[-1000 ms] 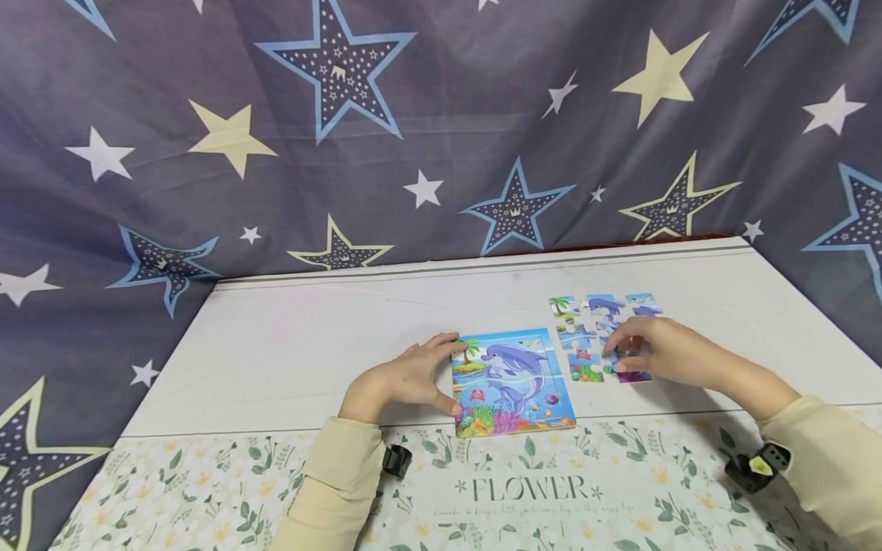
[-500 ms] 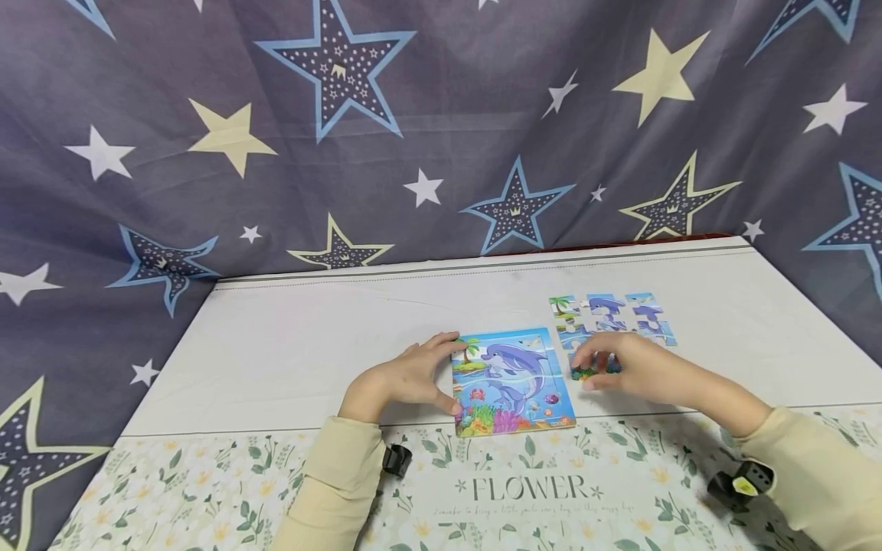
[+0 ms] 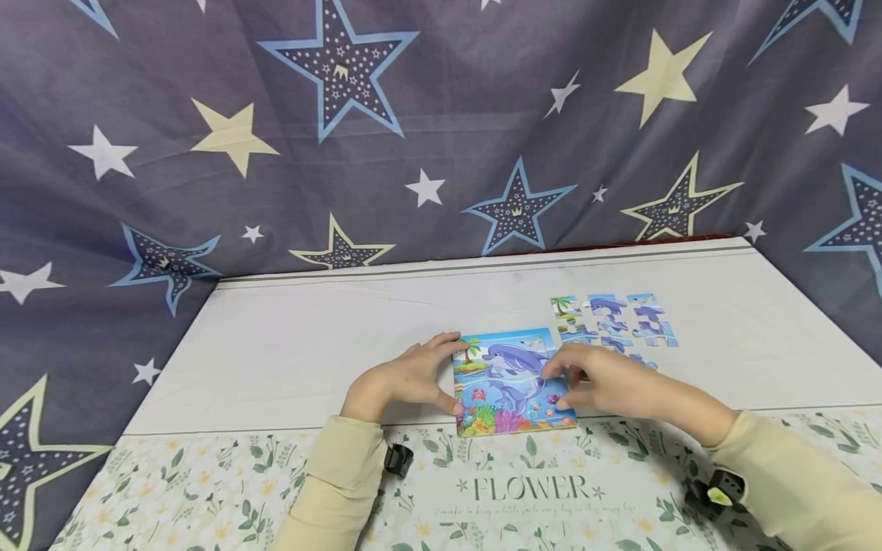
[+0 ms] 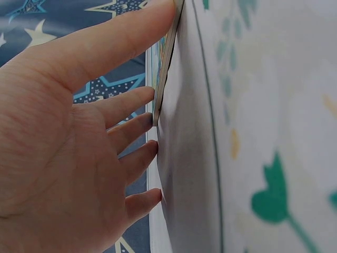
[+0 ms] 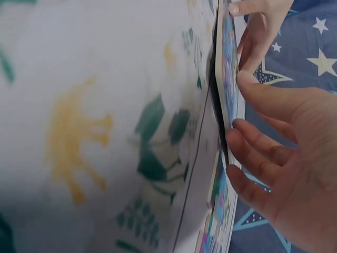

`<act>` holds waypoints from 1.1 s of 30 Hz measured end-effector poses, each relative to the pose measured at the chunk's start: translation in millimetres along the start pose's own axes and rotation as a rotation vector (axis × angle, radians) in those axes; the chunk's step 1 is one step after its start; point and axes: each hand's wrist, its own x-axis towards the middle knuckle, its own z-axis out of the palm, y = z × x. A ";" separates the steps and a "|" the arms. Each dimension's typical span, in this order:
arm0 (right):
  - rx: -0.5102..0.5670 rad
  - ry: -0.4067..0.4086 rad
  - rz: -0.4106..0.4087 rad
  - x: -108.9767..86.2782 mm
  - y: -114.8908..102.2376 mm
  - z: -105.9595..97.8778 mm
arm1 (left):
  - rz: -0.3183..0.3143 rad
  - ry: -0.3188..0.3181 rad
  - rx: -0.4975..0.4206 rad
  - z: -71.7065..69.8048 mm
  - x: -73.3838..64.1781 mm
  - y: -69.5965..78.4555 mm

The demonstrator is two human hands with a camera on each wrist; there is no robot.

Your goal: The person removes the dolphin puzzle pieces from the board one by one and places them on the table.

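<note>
A square board with a picture of dolphins, coral and a palm tree lies flat in the head view. My left hand spans its left edge, thumb low and index finger high. In the left wrist view that thumb rests on the board's face, the other fingers spread nearly straight. At the board's right side is my right hand, thumb and fingertips overlapping the edge. The right wrist view has its relaxed fingers at the board's edge, nothing visible between them. Jigsaw pieces lie just beyond, the nearer ones partly hidden by this hand.
The white and floral tablecloth covers the table, with "FLOWER" printed near the front. A dark star-patterned curtain hangs behind the table. Black wrist cameras sit on both forearms.
My right hand has moved left and nearer, from over the jigsaw pieces to the board's right edge, uncovering more pieces. My left hand has stayed on the board.
</note>
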 end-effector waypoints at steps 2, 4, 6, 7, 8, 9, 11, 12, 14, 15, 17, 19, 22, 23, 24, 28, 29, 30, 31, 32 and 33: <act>-0.012 -0.013 0.015 1.6 -2.9 2.0 | 0.000 -0.001 0.000 -0.1 -0.1 0.1; -0.035 -0.023 0.033 2.8 -5.0 4.0 | -0.001 -0.002 0.001 -0.1 -0.1 0.0; -0.057 -0.033 0.040 4.1 -6.1 5.7 | -0.002 -0.003 0.000 0.1 -0.1 0.1; -0.066 -0.037 0.050 4.8 -6.4 6.5 | -0.002 -0.004 0.000 0.1 0.0 0.0; -0.073 -0.040 0.056 5.4 -6.5 7.1 | -0.002 -0.004 0.000 0.1 0.1 0.2; -0.079 -0.041 0.057 6.1 -6.5 7.6 | -0.001 -0.003 -0.001 0.0 0.0 0.3; -0.091 -0.042 0.060 7.1 -6.9 7.9 | 0.002 -0.001 -0.001 0.0 0.2 0.5; -0.098 -0.041 0.061 7.5 -6.9 8.1 | 0.004 0.000 -0.002 0.0 0.2 0.5; -0.112 -0.040 0.068 8.1 -7.3 8.5 | 0.006 0.000 -0.003 -0.1 0.3 0.4; -0.117 -0.037 0.072 8.3 -7.6 8.8 | 0.007 0.000 -0.003 0.0 0.3 0.4; -0.133 -0.034 0.078 8.6 -8.0 9.3 | 0.007 0.001 -0.003 0.0 0.2 0.1; -0.145 -0.033 0.080 8.8 -8.3 9.8 | 0.007 0.001 -0.002 0.1 0.2 -0.3; -0.160 -0.030 0.073 8.8 -8.6 10.3 | 0.009 0.002 0.001 0.2 0.4 -0.4; -0.162 -0.028 0.070 8.6 -8.8 10.3 | 0.010 0.001 0.001 0.2 0.5 -0.4; -0.164 -0.026 0.066 8.6 -8.8 10.4 | 0.011 0.002 0.002 0.3 0.5 -0.5; -0.174 -0.020 0.062 8.6 -9.2 11.3 | 0.009 0.001 0.001 0.4 0.6 -0.6; -0.178 -0.019 0.062 8.6 -9.5 11.4 | 0.010 0.002 0.002 0.6 0.7 -0.9; -0.181 -0.018 0.062 8.6 -9.7 11.7 | 0.010 0.002 0.003 0.7 0.8 -1.2; -0.183 -0.016 0.062 8.5 -9.8 12.0 | 0.011 0.002 0.003 0.8 0.9 -1.3; -0.183 -0.014 0.060 8.5 -9.9 12.4 | 0.011 0.003 0.003 0.9 0.9 -1.3; -0.185 -0.011 0.058 8.4 -9.8 12.7 | 0.012 0.004 0.002 0.9 0.9 -1.4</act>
